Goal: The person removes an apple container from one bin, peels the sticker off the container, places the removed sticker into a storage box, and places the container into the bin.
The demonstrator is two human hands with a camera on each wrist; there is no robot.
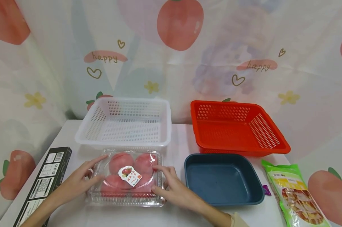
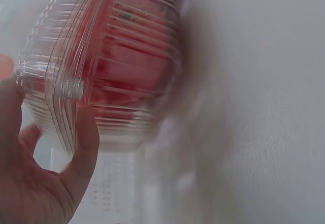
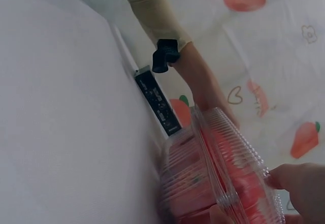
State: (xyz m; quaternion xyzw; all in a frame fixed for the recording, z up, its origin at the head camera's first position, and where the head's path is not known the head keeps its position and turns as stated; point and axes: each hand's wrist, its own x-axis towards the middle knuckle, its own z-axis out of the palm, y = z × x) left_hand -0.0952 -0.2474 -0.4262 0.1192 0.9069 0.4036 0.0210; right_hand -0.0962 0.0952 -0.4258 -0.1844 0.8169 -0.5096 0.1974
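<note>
A clear plastic clamshell fruit box (image 1: 125,201) sits in front of me on the table. Through its lid show several round, pinkish-red fruits (image 1: 121,162), with a white label (image 1: 130,176) stuck over the middle. My left hand (image 1: 81,179) grips the box's left side; in the left wrist view its thumb and fingers (image 2: 87,132) lie on either side of the rim seam. On the right side my right hand (image 1: 173,187) holds the box, index finger at the lid and thumb lower down. The right wrist view has a fingertip (image 3: 282,176) touching the ribbed lid.
Behind the box stands a white slotted basket (image 1: 165,138), with a red basket (image 1: 239,151) to its right. A dark blue tub (image 1: 222,201) is right of my right hand. A green-edged food packet (image 1: 297,195) and small purple wrapper (image 1: 266,190) lie farther right; a long black box (image 1: 46,179) lies left.
</note>
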